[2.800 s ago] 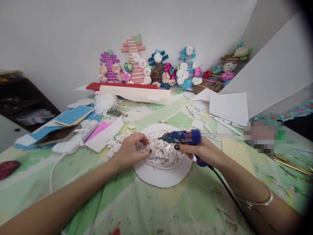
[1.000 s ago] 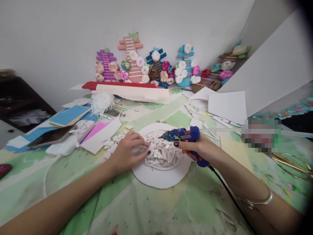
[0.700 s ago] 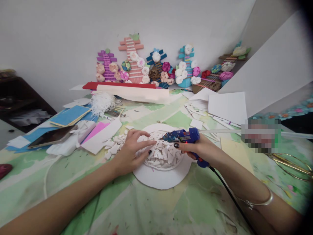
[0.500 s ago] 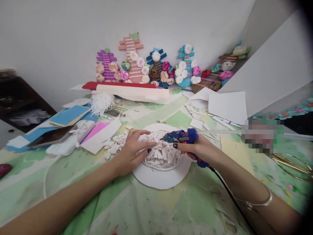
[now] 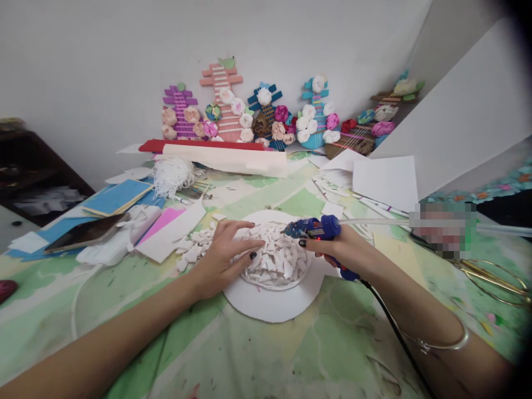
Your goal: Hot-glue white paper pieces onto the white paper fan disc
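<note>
A pale wall (image 5: 103, 55) is rising behind a green-and-white cloth (image 5: 249, 354), and a row of flowered ornaments (image 5: 226, 100) is leaning there, well beyond the disc (image 5: 274, 310). This white disc is lying flat mid-cloth, carrying a heap of white chips (image 5: 282, 260) inside a thin rim.

The left hand (image 5: 228, 255) is hovering over or resting on the disc's left edge — fingers half curled, thumb standing apart from them, with a gap between. Nothing is showing in its grasp; whether its fingertips are touching chips, I cannot tell. Spare chips (image 5: 191, 249) are lying just left of the disc.

The right hand (image 5: 347, 246) is closing firmly around the glue gun (image 5: 311, 227) at the disc's right side, and the nozzle is pointing left above the heap. A black cord (image 5: 386, 316) is trailing from its handle.

Farther left of the disc, a phone (image 5: 85, 233) is lying beside blue card (image 5: 118, 198); well to its right, gold scissors (image 5: 494, 280) are resting.
</note>
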`<state>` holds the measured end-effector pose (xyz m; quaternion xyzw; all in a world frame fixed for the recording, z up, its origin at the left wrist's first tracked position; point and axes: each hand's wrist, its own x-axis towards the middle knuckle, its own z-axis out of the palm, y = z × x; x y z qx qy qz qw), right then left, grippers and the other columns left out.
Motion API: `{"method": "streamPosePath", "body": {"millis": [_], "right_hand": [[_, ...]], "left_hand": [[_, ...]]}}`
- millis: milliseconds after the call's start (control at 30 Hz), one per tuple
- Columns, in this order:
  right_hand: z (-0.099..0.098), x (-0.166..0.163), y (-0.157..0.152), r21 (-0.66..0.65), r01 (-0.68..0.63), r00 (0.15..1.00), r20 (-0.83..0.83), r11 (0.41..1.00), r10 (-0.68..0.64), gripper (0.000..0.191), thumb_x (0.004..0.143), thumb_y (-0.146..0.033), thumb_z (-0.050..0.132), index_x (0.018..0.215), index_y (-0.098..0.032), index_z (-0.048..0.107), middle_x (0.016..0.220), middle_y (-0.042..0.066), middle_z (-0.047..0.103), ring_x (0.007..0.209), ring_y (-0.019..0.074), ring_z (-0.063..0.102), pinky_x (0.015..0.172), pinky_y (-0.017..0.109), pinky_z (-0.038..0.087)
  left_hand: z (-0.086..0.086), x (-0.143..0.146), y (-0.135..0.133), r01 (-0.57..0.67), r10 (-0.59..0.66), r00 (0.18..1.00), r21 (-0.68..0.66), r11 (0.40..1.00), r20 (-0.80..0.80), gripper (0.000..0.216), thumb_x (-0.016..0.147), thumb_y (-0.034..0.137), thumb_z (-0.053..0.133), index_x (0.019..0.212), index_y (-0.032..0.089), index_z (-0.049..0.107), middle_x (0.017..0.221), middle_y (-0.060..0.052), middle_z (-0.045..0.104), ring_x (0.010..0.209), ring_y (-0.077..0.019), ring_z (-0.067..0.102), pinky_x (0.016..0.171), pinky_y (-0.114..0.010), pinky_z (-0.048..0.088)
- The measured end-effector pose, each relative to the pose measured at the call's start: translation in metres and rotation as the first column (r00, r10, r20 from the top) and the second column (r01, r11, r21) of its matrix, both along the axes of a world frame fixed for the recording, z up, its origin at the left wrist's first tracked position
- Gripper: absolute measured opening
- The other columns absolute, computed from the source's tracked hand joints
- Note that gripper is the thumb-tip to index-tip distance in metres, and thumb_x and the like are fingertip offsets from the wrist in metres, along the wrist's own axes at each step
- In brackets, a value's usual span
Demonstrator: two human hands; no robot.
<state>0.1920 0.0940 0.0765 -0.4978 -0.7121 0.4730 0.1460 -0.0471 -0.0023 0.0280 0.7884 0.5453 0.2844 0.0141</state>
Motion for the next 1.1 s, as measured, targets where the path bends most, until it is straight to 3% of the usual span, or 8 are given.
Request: {"method": "streamPosePath", "body": {"millis": [167,267,333,433,600,833,1000,1100], "right_hand": [[-0.001,0.003,0.004,0.078,0.015,0.998,0.058,0.997,-0.02,0.027,0.067,-0.044,0.063,0.066,-0.017,0.057,0.042,-0.003,0.046,0.037,0.0091,0.04,0.037,0.023,0.029],[-0.001,0.005,0.005,0.151,0.043,0.993,0.1,0.988,-0.059,0.03,0.067,-0.047,0.063,0.073,-0.017,0.062,0.043,-0.002,0.047,0.038,0.0104,0.042,0.037,0.023,0.03],[0.0,0.006,0.005,0.238,0.042,0.993,0.1,0.97,-0.068,0.032,0.068,-0.047,0.061,0.08,-0.018,0.065,0.044,-0.002,0.048,0.039,0.011,0.043,0.038,0.023,0.031],[0.002,0.006,0.004,0.355,-0.005,0.998,0.058,0.935,-0.016,0.029,0.072,-0.044,0.059,0.087,-0.02,0.067,0.049,-0.002,0.052,0.041,0.011,0.044,0.04,0.023,0.032],[0.002,0.005,0.002,0.39,-0.023,1.0,0.021,0.921,0.016,0.028,0.073,-0.042,0.058,0.086,-0.02,0.068,0.045,-0.002,0.052,0.043,0.0135,0.047,0.042,0.024,0.035],[0.0,0.004,0.0,0.377,-0.036,0.999,-0.02,0.925,0.047,0.033,0.072,-0.043,0.06,0.09,-0.017,0.068,0.041,-0.002,0.05,0.042,0.0143,0.048,0.043,0.025,0.036],[0.004,0.003,-0.003,0.309,-0.009,1.0,-0.014,0.951,0.014,0.033,0.071,-0.043,0.061,0.089,-0.016,0.066,0.038,-0.005,0.045,0.036,0.0111,0.041,0.039,0.024,0.032],[0.007,0.003,-0.004,0.229,0.01,0.999,-0.033,0.973,-0.002,0.03,0.069,-0.044,0.062,0.081,-0.016,0.065,0.039,-0.004,0.044,0.037,0.0101,0.04,0.037,0.023,0.03]], "left_hand": [[0.015,-0.016,0.002,-0.108,0.105,0.993,0.062,0.992,0.055,0.027,0.085,0.022,0.046,0.106,0.024,0.063,0.115,-0.008,0.055,0.109,-0.0226,0.046,0.094,-0.039,0.037],[0.03,-0.038,0.003,-0.254,0.252,0.963,0.013,0.967,0.091,0.022,0.082,0.026,0.048,0.093,0.022,0.067,0.096,-0.005,0.062,0.082,-0.0169,0.056,0.069,-0.028,0.044],[0.038,-0.053,0.003,-0.369,0.369,0.928,-0.026,0.929,0.043,0.021,0.079,0.027,0.05,0.088,0.021,0.068,0.087,-0.003,0.064,0.067,-0.014,0.054,0.058,-0.024,0.041],[0.042,-0.073,0.004,-0.48,0.476,0.876,-0.055,0.875,-0.08,0.02,0.075,0.026,0.052,0.085,0.021,0.068,0.085,-0.002,0.066,0.064,-0.0139,0.055,0.059,-0.025,0.04],[0.035,-0.087,0.008,-0.423,0.398,0.905,-0.222,0.878,-0.148,0.023,0.075,0.034,0.053,0.086,0.023,0.069,0.087,-0.002,0.068,0.071,-0.0161,0.059,0.063,-0.025,0.042],[0.023,-0.082,0.015,-0.382,0.335,0.921,-0.304,0.873,-0.197,0.025,0.074,0.027,0.048,0.082,0.021,0.07,0.083,-0.003,0.07,0.074,-0.0185,0.061,0.068,-0.026,0.044],[0.023,-0.081,0.015,-0.377,0.348,0.926,-0.306,0.874,-0.145,0.019,0.072,0.026,0.051,0.075,0.023,0.07,0.077,-0.002,0.07,0.073,-0.0185,0.061,0.068,-0.026,0.044],[0.025,-0.082,0.015,-0.394,0.383,0.919,-0.242,0.887,-0.09,0.015,0.071,0.027,0.055,0.074,0.022,0.069,0.081,-0.002,0.068,0.072,-0.0176,0.06,0.067,-0.026,0.043]]}}
